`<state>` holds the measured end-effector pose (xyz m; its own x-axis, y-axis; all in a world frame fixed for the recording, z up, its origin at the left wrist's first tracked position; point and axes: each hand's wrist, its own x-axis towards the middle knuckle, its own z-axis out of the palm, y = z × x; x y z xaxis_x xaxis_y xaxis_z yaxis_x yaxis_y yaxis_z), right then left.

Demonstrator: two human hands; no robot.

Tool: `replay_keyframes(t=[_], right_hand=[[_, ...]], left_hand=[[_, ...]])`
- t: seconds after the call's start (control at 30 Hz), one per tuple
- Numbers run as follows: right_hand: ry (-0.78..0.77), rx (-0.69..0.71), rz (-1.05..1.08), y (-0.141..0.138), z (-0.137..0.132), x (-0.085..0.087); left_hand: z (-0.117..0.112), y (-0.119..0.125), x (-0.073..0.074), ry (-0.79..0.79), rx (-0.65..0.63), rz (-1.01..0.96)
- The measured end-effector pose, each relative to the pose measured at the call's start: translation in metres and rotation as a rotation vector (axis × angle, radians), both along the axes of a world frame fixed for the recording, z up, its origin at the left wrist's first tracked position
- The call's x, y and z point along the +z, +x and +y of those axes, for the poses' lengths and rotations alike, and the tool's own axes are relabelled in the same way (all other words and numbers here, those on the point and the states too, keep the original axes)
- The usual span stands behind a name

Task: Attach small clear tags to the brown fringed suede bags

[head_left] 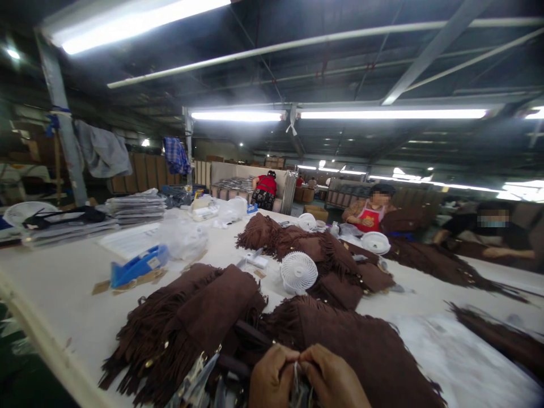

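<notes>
At the bottom centre, my left hand (272, 378) and my right hand (334, 378) are side by side, thumbs and fingertips pinched together. Between them they grip a thin piece of transparent plastic (298, 391), its lower part cut off by the frame. Just beyond my right hand lies a brown fringed bag (352, 345). To the left is another pile of brown fringed bags (199, 317) with gold-coloured metal fittings, a dark strap (232, 365) and plastic-wrapped parts (198, 377) hanging near my left hand.
A white desk fan (298, 272) stands ahead, before more brown bags (297, 241). Left of it are a blue tape dispenser (140, 265), plastic bags (182, 235) and stacked packets (135, 205). Plastic sheeting (459, 357) covers the right side. Co-workers (369, 215) stand across the table.
</notes>
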<state>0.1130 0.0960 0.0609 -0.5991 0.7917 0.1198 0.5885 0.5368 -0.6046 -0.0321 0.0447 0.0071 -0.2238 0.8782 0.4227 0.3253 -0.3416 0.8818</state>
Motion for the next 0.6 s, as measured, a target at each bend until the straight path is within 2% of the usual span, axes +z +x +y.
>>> replay_keyframes(t=[0.07, 0.17, 0.27, 0.37, 0.47, 0.6], right_hand=[[0.0, -0.007, -0.004, -0.001, -0.002, 0.002], [0.025, -0.003, -0.032, -0.001, -0.006, 0.005], [0.063, -0.002, -0.06, -0.002, -0.01, 0.005], [0.098, -0.016, -0.077, -0.004, -0.012, 0.004], [0.105, -0.016, -0.088, -0.006, -0.014, 0.003], [-0.023, -0.028, -0.025, 0.0, -0.019, 0.004]], left_hand=[[-0.004, 0.0, 0.006, -0.008, 0.001, 0.042], [-0.012, 0.002, 0.013, -0.108, 0.054, 0.049], [-0.015, 0.003, 0.017, -0.253, 0.063, -0.048], [-0.012, -0.002, 0.015, -0.349, -0.079, -0.284], [-0.006, -0.009, 0.01, -0.336, -0.222, -0.528], [-0.006, -0.01, 0.011, -0.402, -0.386, -0.887]])
